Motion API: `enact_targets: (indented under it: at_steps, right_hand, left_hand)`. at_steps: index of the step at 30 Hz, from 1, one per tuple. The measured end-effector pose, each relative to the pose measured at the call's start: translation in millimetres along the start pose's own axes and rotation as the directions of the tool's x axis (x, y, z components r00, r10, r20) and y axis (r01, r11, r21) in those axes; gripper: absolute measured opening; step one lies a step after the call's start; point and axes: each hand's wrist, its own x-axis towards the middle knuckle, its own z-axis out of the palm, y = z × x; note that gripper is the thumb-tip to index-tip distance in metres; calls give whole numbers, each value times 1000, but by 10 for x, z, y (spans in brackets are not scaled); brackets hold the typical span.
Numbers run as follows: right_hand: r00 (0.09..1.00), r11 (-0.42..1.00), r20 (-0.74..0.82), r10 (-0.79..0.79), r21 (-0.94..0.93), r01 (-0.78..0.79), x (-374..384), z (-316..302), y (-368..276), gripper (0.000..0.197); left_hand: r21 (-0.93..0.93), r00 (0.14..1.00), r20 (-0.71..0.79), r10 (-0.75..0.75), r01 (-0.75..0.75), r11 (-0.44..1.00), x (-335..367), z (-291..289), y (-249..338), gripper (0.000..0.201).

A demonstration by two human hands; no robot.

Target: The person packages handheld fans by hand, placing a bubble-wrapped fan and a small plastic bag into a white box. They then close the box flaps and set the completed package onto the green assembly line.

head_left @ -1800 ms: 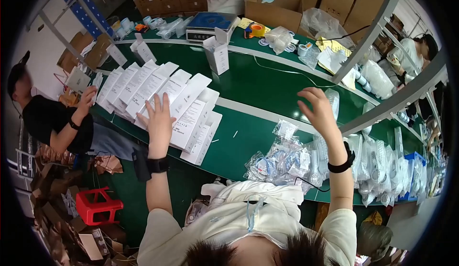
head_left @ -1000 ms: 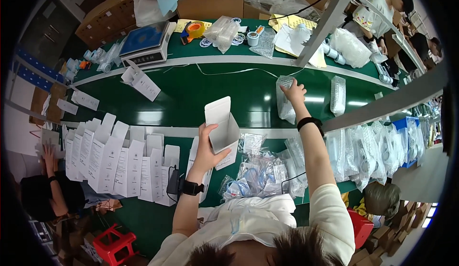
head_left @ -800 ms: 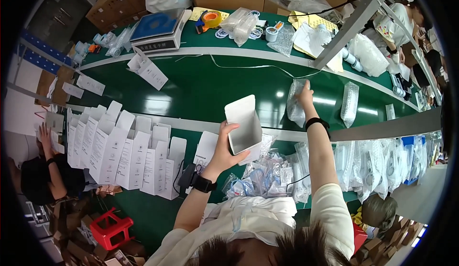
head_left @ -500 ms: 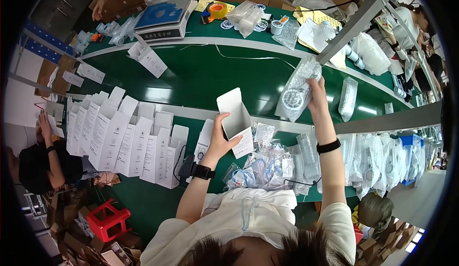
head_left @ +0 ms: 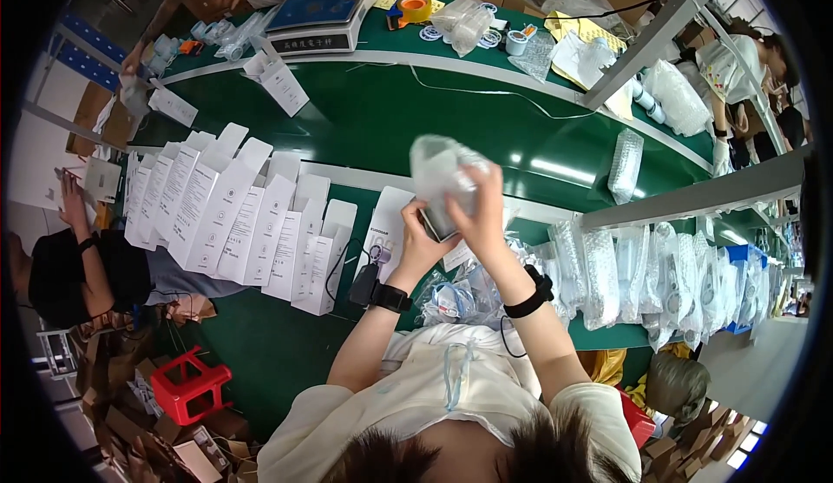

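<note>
"Head view: what is held, and where?"

"At the centre, the left hand [head_left: 422,242] has its grip clamped on a white carton [head_left: 455,256], mostly hidden; the right hand [head_left: 478,208] has its grip clamped on a bubble-wrapped pack [head_left: 438,166] up against that carton; how far inside, I cannot tell"

"And around them?"

"White cartons [head_left: 221,214] in a row at nine o'clock, bagged parts [head_left: 458,299] on the table [head_left: 612,338] at six, wrapped packs [head_left: 600,279] at four, a blue-topped scale [head_left: 317,10] at eleven"
</note>
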Motion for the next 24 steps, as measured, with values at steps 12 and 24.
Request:
enact_targets:
  at_steps: [12,24]
  right_hand:
    - [823,921,427,374,-70,-383,-23,-368,800,33]
    - [537,790,698,475,-607,90,-425,-462,1578,37]
  left_hand:
    - [138,985,171,-30,7,990,-32,-344,-232,84]
    - [44,899,95,427,-432,901,119,-328,321,68]
